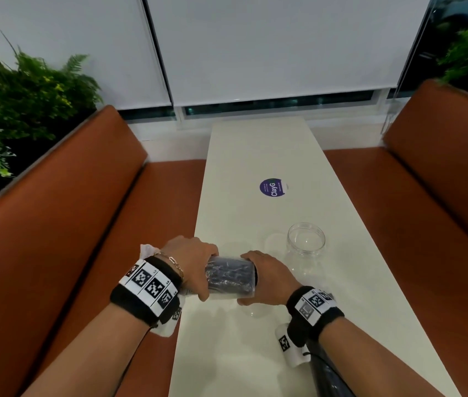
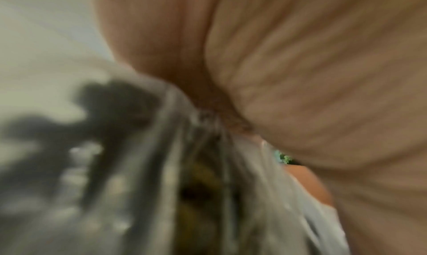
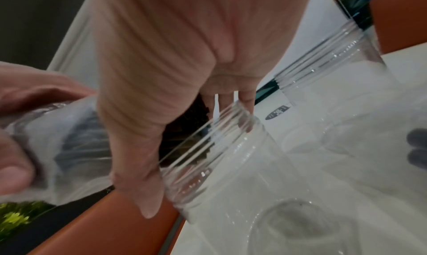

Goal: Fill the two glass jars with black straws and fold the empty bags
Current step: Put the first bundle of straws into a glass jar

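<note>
Left hand (image 1: 191, 262) wrapped round the clear bag of black straws (image 1: 228, 277), right hand (image 1: 267, 277) curled round the neck of a tilted glass jar (image 3: 231, 160), bag mouth meeting jar mouth low over the near end of the worktop (image 1: 255, 156). Second glass jar (image 1: 306, 240) upright and empty just beyond the right hand; another dark bag (image 1: 328, 373) under the right forearm. Likely trouble: straws catching on the threaded rim and spilling across the worktop if bag and jar drift out of line, or slack plastic bunching in the mouth and blocking the slide.
</note>
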Demonstrator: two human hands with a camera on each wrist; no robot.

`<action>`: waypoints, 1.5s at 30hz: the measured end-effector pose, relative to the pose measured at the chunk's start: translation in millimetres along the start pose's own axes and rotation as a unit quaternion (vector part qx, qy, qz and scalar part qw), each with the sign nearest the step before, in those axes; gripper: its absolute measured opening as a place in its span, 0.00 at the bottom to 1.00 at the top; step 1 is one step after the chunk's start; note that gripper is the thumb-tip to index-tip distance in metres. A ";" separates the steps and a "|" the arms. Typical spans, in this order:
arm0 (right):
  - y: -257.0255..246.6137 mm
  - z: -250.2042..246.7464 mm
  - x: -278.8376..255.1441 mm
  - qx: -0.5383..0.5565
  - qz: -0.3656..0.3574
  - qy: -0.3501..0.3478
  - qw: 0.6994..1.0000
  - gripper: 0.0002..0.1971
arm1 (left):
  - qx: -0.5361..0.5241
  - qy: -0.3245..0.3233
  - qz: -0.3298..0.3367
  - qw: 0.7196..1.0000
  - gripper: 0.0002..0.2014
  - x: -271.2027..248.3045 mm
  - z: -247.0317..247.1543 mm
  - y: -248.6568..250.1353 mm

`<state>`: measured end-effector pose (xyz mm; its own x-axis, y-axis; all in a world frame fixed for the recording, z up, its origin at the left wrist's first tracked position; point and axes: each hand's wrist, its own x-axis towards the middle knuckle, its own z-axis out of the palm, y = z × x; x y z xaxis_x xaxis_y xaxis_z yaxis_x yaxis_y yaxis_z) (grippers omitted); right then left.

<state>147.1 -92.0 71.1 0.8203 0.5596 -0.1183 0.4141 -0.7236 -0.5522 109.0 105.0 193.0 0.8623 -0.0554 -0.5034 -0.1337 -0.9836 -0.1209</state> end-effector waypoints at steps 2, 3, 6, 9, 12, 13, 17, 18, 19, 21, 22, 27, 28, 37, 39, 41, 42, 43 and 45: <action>4.9 3.2 2.0 0.025 0.006 -0.001 1.000 0.41 | 0.041 0.065 -0.002 0.997 0.47 -5.8 -0.7 -3.8; 7.5 4.8 2.1 0.035 0.008 0.003 0.999 0.40 | 0.055 0.096 -0.013 0.994 0.51 -11.2 -2.6 -7.3; 15.5 9.9 0.5 0.063 0.017 0.020 0.998 0.40 | 0.017 0.214 -0.068 0.974 0.63 -29.6 -4.0 -24.9; 20.5 15.8 -1.2 0.084 0.015 0.033 0.996 0.41 | -0.195 0.334 -0.144 0.911 0.65 -42.0 12.6 -37.6; 23.8 20.1 -2.2 0.106 0.009 0.039 0.994 0.43 | -0.498 0.355 -0.185 0.770 0.44 -37.0 35.9 -22.9; 24.4 20.5 -2.9 0.108 0.007 0.040 0.993 0.44 | -0.535 0.365 -0.187 0.739 0.32 -32.8 39.7 -14.3; 23.9 19.4 -9.0 0.143 0.016 0.044 0.989 0.52 | -0.513 0.444 -0.158 0.718 0.21 -24.4 32.7 13.1; 23.8 19.3 -10.7 0.160 0.022 0.047 0.986 0.55 | -0.490 0.462 -0.143 0.725 0.20 -22.6 27.0 17.7; 24.3 20.0 -12.4 0.178 0.029 0.051 0.982 0.57 | -0.468 0.481 -0.126 0.730 0.20 -21.2 19.9 23.1; 25.8 22.5 -17.4 0.223 0.050 0.060 0.972 0.59 | -0.422 0.522 -0.088 0.736 0.17 -17.3 8.8 33.1; 26.9 24.1 -20.4 0.248 0.063 0.065 0.965 0.60 | -0.391 0.541 -0.067 0.742 0.15 -16.6 3.4 39.0; 29.6 31.4 -32.2 0.324 0.103 0.081 0.937 0.61 | -0.274 0.583 0.005 0.765 0.12 -15.3 -21.6 59.6; 29.5 31.8 -33.7 0.333 0.106 0.085 0.933 0.60 | -0.261 0.589 0.006 0.765 0.12 -15.3 -26.3 62.4; 25.3 36.7 -40.8 0.332 0.114 0.109 0.930 0.62 | -0.272 0.602 0.032 0.750 0.13 -25.0 -51.6 66.7; 24.3 38.5 -40.9 0.335 0.112 0.109 0.929 0.60 | -0.275 0.610 0.035 0.742 0.13 -29.2 -55.4 64.1; 23.5 39.8 -40.5 0.337 0.113 0.111 0.928 0.54 | -0.304 0.635 0.033 0.709 0.13 -32.6 -61.8 60.8; 23.3 40.6 -40.6 0.334 0.115 0.113 0.929 0.51 | -0.313 0.644 0.034 0.697 0.14 -34.2 -64.7 59.3; 23.4 42.3 -40.7 0.333 0.115 0.117 0.928 0.48 | -0.314 0.649 0.036 0.691 0.14 -37.0 -67.2 57.6; 23.9 44.3 -39.7 0.340 0.108 0.123 0.926 0.46 | -0.309 0.662 0.045 0.681 0.15 -42.5 -72.7 49.2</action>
<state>106.9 -113.6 26.0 0.9545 0.2627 -0.1407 -0.0450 -0.3398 -0.9394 101.3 46.5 270.6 0.6030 0.1756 0.7782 -0.3371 -0.8280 0.4480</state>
